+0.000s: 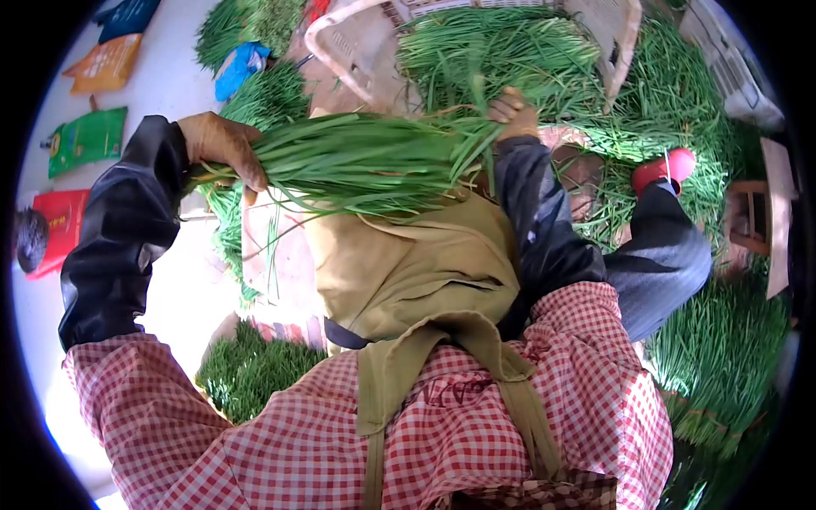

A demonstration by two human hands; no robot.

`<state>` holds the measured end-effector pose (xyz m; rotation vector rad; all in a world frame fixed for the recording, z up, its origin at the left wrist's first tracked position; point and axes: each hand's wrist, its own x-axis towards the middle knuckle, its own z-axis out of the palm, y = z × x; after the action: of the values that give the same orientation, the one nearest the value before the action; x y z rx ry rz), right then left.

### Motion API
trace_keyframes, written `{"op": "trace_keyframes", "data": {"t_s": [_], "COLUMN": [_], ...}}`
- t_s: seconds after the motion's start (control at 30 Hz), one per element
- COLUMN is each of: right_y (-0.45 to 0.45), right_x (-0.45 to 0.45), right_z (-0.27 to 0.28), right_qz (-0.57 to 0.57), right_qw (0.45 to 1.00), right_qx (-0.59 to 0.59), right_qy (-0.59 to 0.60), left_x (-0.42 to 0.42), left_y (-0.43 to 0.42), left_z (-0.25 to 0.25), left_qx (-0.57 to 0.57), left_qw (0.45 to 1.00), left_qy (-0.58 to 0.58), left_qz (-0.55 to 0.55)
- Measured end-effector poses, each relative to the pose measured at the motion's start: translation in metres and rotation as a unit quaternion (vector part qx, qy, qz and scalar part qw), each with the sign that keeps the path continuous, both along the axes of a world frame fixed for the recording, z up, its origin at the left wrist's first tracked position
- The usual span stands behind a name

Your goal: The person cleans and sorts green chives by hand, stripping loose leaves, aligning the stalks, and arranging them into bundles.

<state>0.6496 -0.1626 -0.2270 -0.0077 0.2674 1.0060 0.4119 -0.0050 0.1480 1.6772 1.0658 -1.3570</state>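
A long bundle of green chives lies across the front of my olive apron, roughly level. My left hand is closed around its left end, thumb over the top. Stem ends poke out below that hand. At the leafy right end, my right hand has its fingers curled, with some leaves running into it. How many leaves it grips is hidden. A few loose blades hang below the bundle near my left hand.
Ahead stands a pale plastic crate beside heaped chives. More chives lie right, near a wooden stool and my red shoe. Colored packets, including a green one, lie on the white floor at left.
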Motion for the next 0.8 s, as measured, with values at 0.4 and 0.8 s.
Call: {"op": "trace_keyframes", "data": {"t_s": [0.4, 0.8], "right_y": [-0.104, -0.019], "right_x": [0.031, -0.057], "right_z": [-0.058, 0.130], "right_qz": [0.284, 0.012], "right_qw": [0.476, 0.989], "right_qx": [-0.560, 0.140], "right_qy": [-0.615, -0.040], "left_x": [0.093, 0.076], "left_y": [0.009, -0.104], "left_z": [0.056, -0.019], "left_qx": [0.177, 0.532], "left_qw": [0.969, 0.630], "left_qy": [-0.131, -0.043], "left_qz": [-0.110, -0.564]}}
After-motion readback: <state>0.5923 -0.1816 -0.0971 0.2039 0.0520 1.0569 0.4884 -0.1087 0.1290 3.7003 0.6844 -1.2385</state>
